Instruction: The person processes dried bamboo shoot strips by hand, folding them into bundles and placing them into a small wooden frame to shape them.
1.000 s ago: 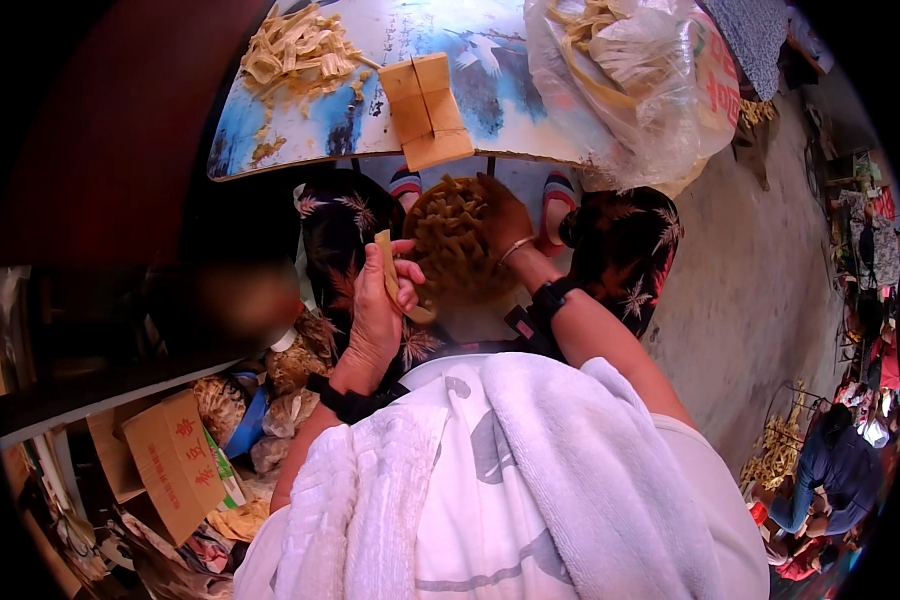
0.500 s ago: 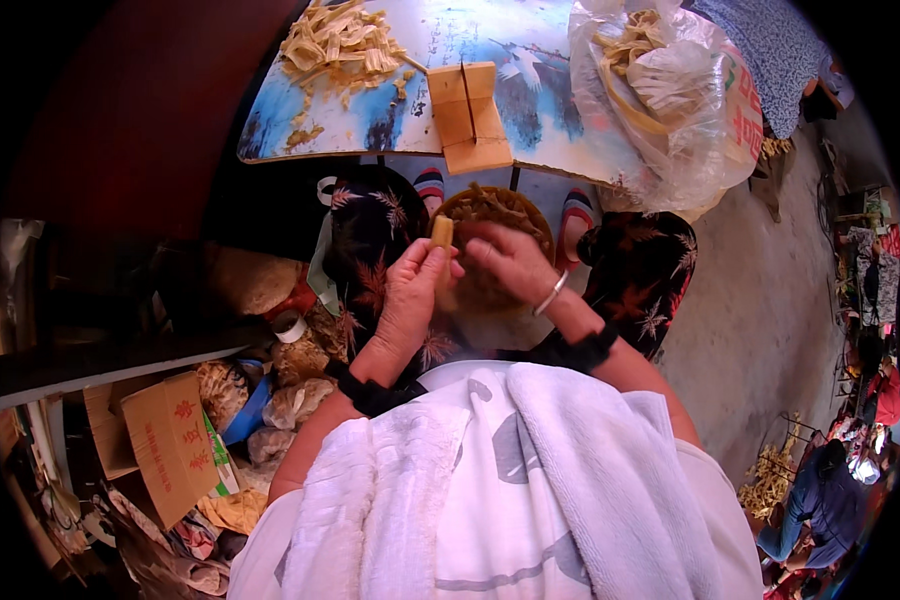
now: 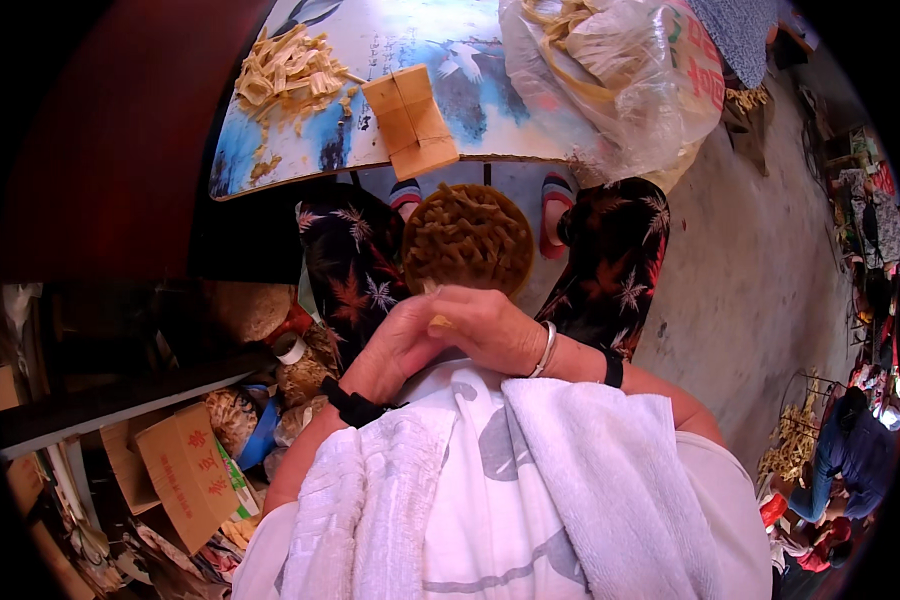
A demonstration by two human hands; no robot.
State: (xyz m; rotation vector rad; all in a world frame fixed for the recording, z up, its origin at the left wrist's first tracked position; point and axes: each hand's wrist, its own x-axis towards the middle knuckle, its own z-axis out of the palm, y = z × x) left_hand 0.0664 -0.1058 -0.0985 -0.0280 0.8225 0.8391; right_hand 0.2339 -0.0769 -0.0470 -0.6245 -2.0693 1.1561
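Observation:
My left hand [image 3: 398, 338] and my right hand [image 3: 497, 328] are pressed together close to my chest, the right lying partly over the left. Between them the tip of a pale yellow, rolled strip [image 3: 440, 322] peeks out; both hands are closed round it, and most of it is hidden by fingers. Just beyond them, between my feet, stands a round brown basin [image 3: 527, 264] full of short yellow-brown rolled pieces [image 3: 467, 232].
On the low painted table [image 3: 342, 128] lie a pile of flat pale strips [image 3: 288, 72] and a wooden block with a slit and thin rod [image 3: 411, 118]. A clear plastic bag [image 3: 610, 90] of strips hangs over its right edge. Cardboard box [image 3: 185, 475] and bags crowd the left.
Both hands have drawn back from above the basin towards my chest and come together, uncovering the pieces in it. The yellow strip moved with them. The view has shifted slightly right.

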